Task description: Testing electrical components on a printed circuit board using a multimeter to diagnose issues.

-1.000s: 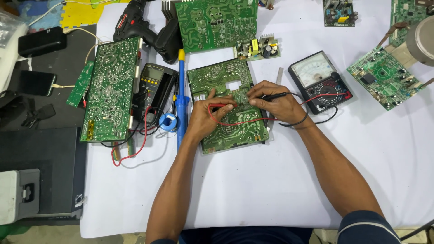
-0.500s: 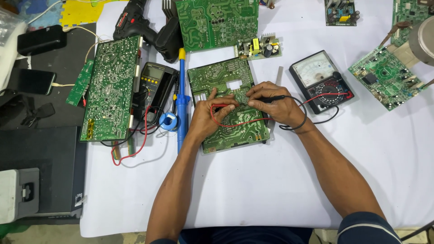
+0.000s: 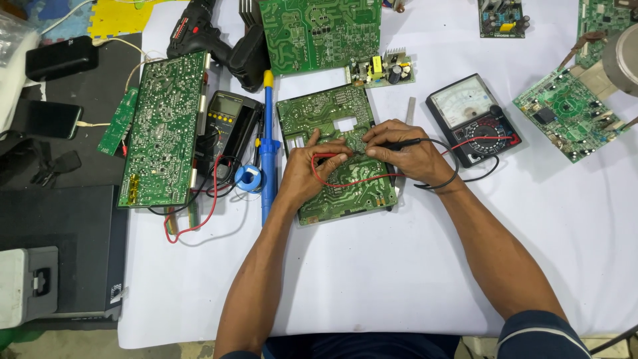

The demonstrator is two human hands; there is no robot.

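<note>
Green circuit board (image 3: pixel 335 159) sits mid-table on the white cloth, same spot as before. Left hand (image 3: pixel 312 169) still pinches the red probe (image 3: pixel 325 157), right hand (image 3: pixel 405 154) the black probe (image 3: pixel 402 143); tips barely shifted.

Counting six green circuit boards (image 3: pixel 335 153), two multimeters (image 3: pixel 473 118), one blue desoldering pump (image 3: pixel 268 146), one black drill (image 3: pixel 216 40), and two phones (image 3: pixel 48 119).

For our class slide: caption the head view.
Left hand and right hand press red and black probes onto a green circuit board beside an analog multimeter.
</note>
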